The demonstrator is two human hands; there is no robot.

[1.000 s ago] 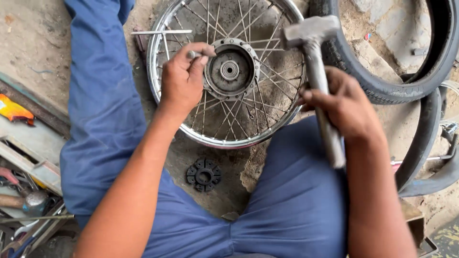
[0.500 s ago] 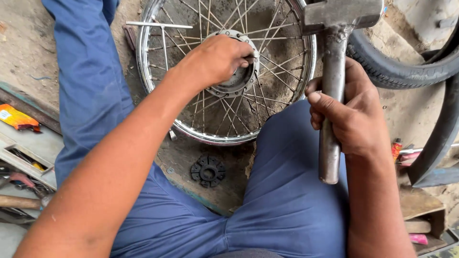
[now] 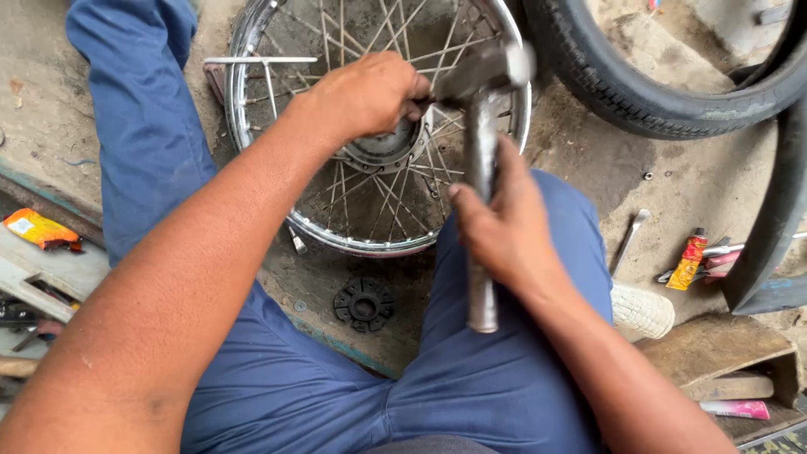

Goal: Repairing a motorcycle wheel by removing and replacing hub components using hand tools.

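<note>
Wheel: spoked wheel [image 3: 353, 210] lies flat on the dirt floor [image 3: 588, 160] between the person's blue-trousered legs, at 12 o'clock from the lap; bright metal rim, thin crossed wire spokes, no tyre on it.
Hub: round grey hub [image 3: 388, 150] at the wheel's centre, mostly covered by the hand above it.
Left hand: left hand [image 3: 363, 94] rests on the hub, fingers curled down tight around something at the hub; what they pinch cannot be made out.
Right hand: right hand [image 3: 504, 227] is wrapped closed around the handle of a hammer [image 3: 481, 168], gripping at mid-shaft, thumb along the handle.
Hammer: all-metal, grey, worn; head blurred, at 12 o'clock from the right hand, just beside the left fingertips over the hub; handle end points to 6 o'clock above the right thigh.
Near wheel: black toothed disc [image 3: 364, 303] on the floor at 6 o'clock from the rim; thin metal T-rod [image 3: 261, 60] across the spokes at 10 o'clock.
Surroundings: black tyre [image 3: 672, 97] at 2 o'clock from the wheel; spanner [image 3: 629, 240] and red-yellow tube [image 3: 689, 259] at 4 o'clock, well apart.
</note>
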